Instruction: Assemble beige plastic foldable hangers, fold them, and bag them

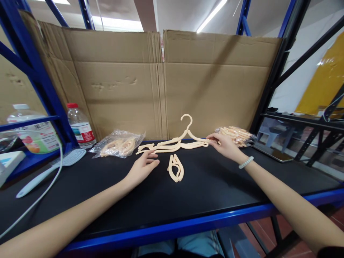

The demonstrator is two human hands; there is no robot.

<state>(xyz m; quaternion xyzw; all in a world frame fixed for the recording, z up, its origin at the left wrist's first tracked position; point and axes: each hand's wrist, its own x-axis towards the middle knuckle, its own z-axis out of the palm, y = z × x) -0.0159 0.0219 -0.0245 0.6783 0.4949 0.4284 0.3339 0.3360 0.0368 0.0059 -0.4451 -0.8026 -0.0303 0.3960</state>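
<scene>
R hand: thumb + fingers pinched together on the right arm tip of the open hanger
L hand: loose, fingers apart, palm down on the shelf top, gripping nothing; fingertips sit just below the hanger's left arm, contact or not, can't tell
open hanger: cream plastic, arms spread, lying flat on the black shelf top btw the two hands, hook pointing away toward the cardboard
folded hanger: same cream, collapsed, flat on the shelf top just in front of the open one, btw both hands, touching neither
bracelet: white beads, round the R wrist
hanger pile: more cream hangers in clear wrap, just behind the R hand
bag: clear plastic w/ cream hangers inside, beyond the L hand, near the open hanger's left tip
water bottle: red cap, upright, left of the bag by the blue post
brush: pale blue, lying flat at far left, well apart from the L hand
cable: white, curving over the brush
cardboard: standing upright as the back wall behind it all
</scene>
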